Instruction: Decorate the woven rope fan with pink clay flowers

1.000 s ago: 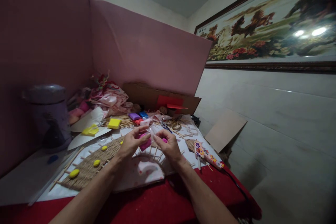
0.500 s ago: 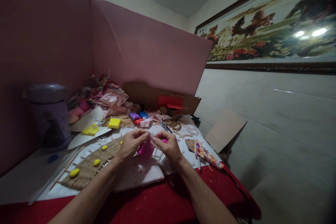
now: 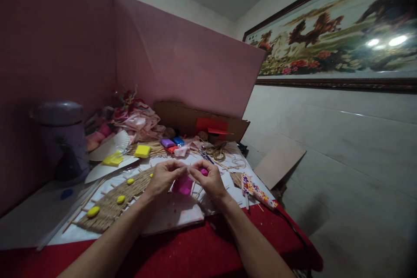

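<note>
My left hand (image 3: 166, 177) and my right hand (image 3: 208, 178) meet in the middle of the table, thumbs and fingertips pinched close together. Between them hangs a magenta clay packet (image 3: 182, 185), its top edge gripped by both hands. A small magenta lump (image 3: 204, 172) shows at the fingers of my right hand; whether it is held or lies behind is unclear. Below the hands lies a pale spotted pad (image 3: 176, 215). Beside my left forearm is a woven twine fan shape (image 3: 109, 210) on sticks, with several yellow clay dots (image 3: 120, 200).
A floral glue gun (image 3: 257, 191) with a cord lies at the right edge. Behind are a yellow clay packet (image 3: 142, 151), purple and blue packets (image 3: 167, 143), scissors (image 3: 206, 156) and crumpled pink cloth (image 3: 140, 119). A purple canister (image 3: 61, 143) stands at left.
Both hands stay in nearly the same place, fingertips still together at the packet's top. The magenta packet hangs slightly shifted, and the view has moved a little.
</note>
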### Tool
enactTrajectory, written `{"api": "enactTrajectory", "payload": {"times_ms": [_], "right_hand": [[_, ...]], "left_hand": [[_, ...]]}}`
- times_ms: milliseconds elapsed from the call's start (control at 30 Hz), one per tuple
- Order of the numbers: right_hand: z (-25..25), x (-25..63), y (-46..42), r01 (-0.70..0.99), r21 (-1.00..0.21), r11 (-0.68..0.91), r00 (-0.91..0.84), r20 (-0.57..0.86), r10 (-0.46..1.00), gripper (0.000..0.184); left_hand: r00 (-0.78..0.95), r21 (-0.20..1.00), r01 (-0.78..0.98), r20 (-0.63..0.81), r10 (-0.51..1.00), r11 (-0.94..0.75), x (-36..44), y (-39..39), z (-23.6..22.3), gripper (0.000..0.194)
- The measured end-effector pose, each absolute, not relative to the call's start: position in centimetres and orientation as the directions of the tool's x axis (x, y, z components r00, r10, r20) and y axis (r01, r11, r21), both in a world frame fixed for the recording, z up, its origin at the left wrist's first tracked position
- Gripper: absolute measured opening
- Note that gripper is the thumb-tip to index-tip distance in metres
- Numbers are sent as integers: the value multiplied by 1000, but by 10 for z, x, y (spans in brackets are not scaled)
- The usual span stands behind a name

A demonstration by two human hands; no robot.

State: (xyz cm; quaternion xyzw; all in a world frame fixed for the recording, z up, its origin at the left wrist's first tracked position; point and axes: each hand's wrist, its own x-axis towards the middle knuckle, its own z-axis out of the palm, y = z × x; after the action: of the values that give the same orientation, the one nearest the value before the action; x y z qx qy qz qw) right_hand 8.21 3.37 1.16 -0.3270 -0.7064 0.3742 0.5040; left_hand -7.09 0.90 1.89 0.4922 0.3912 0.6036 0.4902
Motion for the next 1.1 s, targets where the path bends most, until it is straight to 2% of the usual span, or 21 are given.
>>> {"api": "enactTrajectory", "payload": {"times_ms": [100, 333, 600, 767, 1100], "right_hand": [[11, 82, 34, 121, -848, 516, -261, 474, 841, 19], [10, 82, 35, 75, -864, 498, -314, 453, 834, 24], [10, 81, 37, 1, -913, 408, -332, 384, 861, 27], [10, 80, 38, 8, -900, 435, -349, 405, 845, 28], [11, 81, 37, -32, -899, 437, -317, 424, 849, 20]], "left_hand": [[-34, 955, -206, 212, 977, -214, -69, 7, 21, 29], [-73, 941, -243, 224, 972, -235, -65, 3, 23, 29], [-70, 926, -299, 219, 973, -230, -69, 10, 17, 28], [-79, 915, -334, 213, 974, -227, -70, 14, 14, 29], [-31, 939, -261, 224, 974, -224, -70, 15, 9, 29]]}}
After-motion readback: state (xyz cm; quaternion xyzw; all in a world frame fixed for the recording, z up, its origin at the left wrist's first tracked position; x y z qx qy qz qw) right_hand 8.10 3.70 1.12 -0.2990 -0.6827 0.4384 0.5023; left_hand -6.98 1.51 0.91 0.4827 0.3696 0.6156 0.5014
